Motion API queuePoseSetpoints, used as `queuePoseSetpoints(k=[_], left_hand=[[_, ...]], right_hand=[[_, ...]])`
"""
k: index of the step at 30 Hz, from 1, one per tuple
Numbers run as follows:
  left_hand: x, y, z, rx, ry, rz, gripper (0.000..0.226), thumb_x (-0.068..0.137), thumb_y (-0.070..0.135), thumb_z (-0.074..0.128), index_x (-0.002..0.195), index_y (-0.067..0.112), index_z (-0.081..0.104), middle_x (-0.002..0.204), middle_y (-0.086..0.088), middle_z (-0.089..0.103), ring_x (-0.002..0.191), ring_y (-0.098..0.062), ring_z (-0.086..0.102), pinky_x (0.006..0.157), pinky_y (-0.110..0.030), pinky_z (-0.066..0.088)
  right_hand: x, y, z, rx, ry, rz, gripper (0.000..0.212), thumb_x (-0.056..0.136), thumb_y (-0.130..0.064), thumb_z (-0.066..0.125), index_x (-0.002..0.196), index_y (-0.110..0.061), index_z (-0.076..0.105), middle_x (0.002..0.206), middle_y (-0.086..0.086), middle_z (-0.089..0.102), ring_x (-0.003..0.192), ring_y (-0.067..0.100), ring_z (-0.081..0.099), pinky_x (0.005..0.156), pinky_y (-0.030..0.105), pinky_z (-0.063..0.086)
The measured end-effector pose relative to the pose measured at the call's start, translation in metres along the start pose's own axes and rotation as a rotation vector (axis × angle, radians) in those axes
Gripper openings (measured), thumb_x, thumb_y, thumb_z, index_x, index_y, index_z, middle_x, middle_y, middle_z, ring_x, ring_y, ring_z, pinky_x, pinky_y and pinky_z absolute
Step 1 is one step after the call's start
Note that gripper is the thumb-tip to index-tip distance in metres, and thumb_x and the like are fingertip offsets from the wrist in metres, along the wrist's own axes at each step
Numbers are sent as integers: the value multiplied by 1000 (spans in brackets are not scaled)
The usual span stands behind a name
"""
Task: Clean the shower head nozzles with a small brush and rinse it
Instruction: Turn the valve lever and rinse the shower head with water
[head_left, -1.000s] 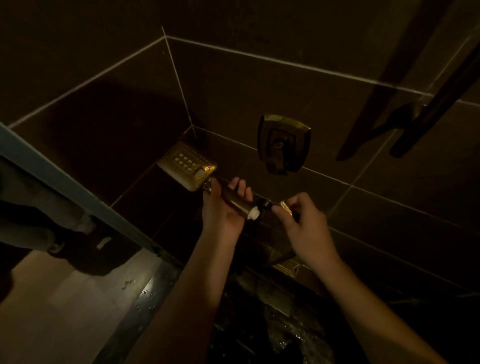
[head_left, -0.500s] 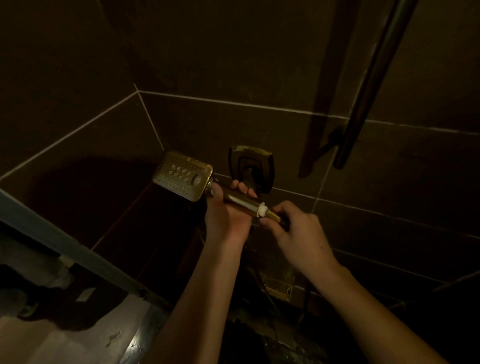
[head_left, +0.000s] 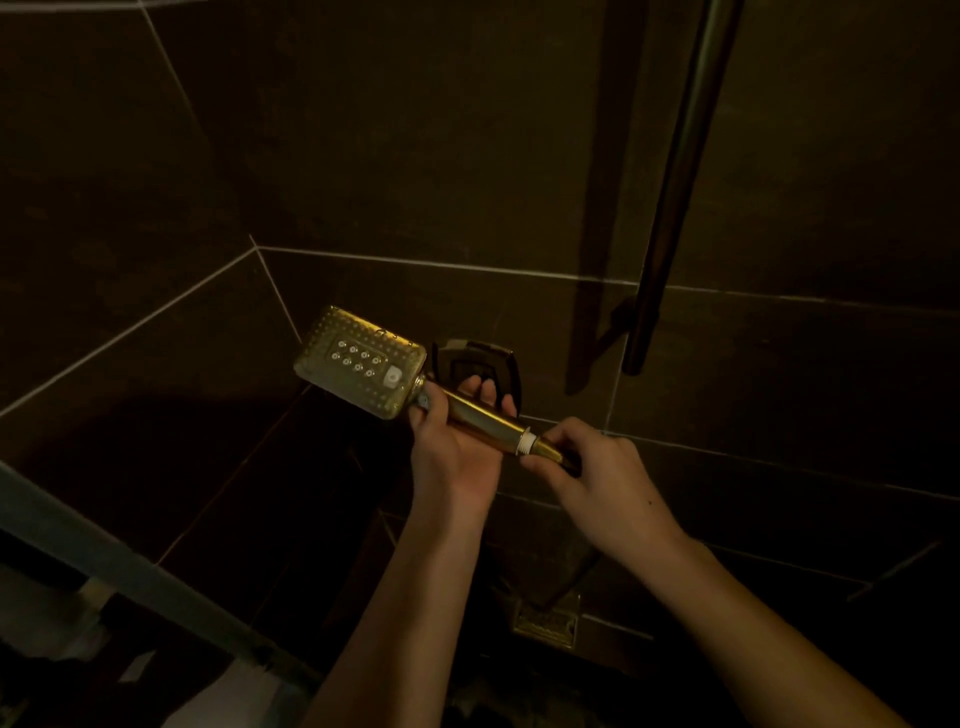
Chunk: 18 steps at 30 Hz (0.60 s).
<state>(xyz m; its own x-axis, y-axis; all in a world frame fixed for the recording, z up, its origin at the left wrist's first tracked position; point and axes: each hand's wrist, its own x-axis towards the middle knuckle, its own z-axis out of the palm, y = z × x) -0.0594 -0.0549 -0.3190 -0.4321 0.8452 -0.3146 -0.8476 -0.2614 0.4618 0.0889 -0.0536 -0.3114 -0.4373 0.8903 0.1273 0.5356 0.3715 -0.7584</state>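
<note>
One head-worn view — looking forward and down, close over both forearms, facing the tiled corner (head_left: 260, 249).

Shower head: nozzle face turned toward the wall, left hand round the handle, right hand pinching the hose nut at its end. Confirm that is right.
Not quite. In the head view the shower head has its nozzle face turned toward the camera, not the wall. The left hand does hold the handle, and the right hand pinches the hose nut.

Dim shower corner, dark brown wall tiles (head_left: 467, 156) with pale grout. Dark vertical rail (head_left: 675, 182) at right, square wall fitting (head_left: 498, 358), possibly a floor drain (head_left: 545, 626) below.
</note>
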Motion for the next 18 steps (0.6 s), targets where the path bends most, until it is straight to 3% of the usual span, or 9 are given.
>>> queuePoseSetpoints(k=[4,11,15,18], left_hand=[[-3,-4,0,5,6,-9,36,105,30,49,142,29,46,110,-10,59,98,-26,64,82,-48,54],[-1,-11,-1,32,19,-4,24,106,36,46,128,27,51,76,-2,57,64,-15,58,71,-38,54],[-1,-14,-3,11,13,-42,24,106,35,46,126,25,50,71,-2,56,60,-15,54,65,-35,52],[0,-14,-2,-17,-6,-63,20,105,36,46,120,23,51,70,-2,54,60,-15,52,65,-34,48]], right_hand=[[-3,-2,-3,-39,5,23,11,88,-39,68,94,-35,59,79,-13,64,73,-6,60,53,13,45],[-16,-14,7,-252,14,9,16,94,-40,59,105,-34,50,79,-15,59,66,0,59,55,15,48],[-22,-22,5,-436,39,-57,17,97,-40,52,110,-30,47,80,-12,57,66,6,57,62,25,53],[-21,-22,4,-422,38,-25,17,96,-40,53,110,-30,49,83,-10,61,67,6,59,61,23,52]])
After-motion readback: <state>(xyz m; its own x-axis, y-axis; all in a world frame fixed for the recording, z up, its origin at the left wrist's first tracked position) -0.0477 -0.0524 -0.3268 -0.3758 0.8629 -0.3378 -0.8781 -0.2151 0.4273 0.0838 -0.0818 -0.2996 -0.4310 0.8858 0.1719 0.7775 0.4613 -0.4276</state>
